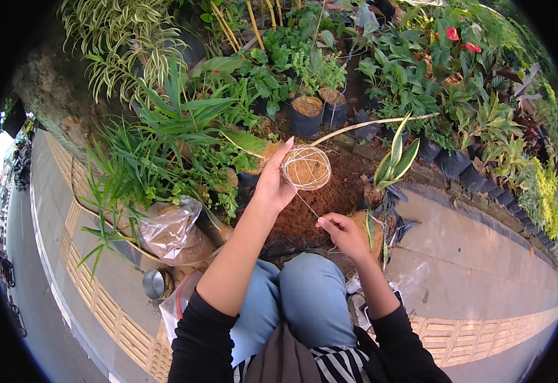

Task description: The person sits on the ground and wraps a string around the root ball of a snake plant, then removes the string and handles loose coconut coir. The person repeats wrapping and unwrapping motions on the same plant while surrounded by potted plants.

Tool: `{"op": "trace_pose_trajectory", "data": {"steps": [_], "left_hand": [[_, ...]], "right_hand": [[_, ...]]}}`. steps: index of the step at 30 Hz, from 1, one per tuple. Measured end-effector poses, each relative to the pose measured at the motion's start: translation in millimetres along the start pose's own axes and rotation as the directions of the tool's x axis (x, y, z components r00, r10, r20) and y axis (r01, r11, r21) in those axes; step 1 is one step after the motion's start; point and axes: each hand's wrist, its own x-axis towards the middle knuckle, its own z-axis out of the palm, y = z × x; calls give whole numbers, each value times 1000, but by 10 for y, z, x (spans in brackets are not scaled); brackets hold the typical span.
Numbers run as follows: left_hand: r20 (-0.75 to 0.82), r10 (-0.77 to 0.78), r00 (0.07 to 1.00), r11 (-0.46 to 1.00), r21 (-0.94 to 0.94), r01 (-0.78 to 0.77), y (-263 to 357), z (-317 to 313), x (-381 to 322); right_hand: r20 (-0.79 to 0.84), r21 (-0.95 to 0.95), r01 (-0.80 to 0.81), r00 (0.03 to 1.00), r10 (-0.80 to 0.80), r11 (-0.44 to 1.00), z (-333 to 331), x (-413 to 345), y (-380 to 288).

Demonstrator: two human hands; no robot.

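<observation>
My left hand (275, 179) grips a ball of brown coconut fibre (306, 167) criss-crossed with white string. A yellow-edged green leaf (245, 142) juts out to the left behind this hand; its base is hidden. Between my two hands the string (310, 205) runs taut. Its lower part is pinched in the fingertips of my right hand (343, 232). Beside the right hand sits another fibre bundle (373, 234) with string and a leaf. Loose brown coconut fibre (293, 225) lies beneath my hands. A variegated snake plant (396, 160) stands to the right.
A clear plastic bag of brown material (176, 234) and a metal can (154, 283) are at the left. Potted plants in black bags (305, 117) line the far side. Paving with yellow tactile tiles (480, 335) runs right; a road (44, 249) lies left.
</observation>
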Motion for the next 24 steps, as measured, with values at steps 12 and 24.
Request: {"op": "trace_pose_trajectory", "data": {"steps": [12, 24], "left_hand": [[256, -385, 886, 908, 278, 314, 86, -113, -99], [-168, 30, 985, 963, 270, 17, 193, -194, 36]], "right_hand": [[-448, 516, 395, 881, -154, 760, -819, 470, -815], [-170, -20, 91, 981, -93, 996, -1274, -698, -1435]]}}
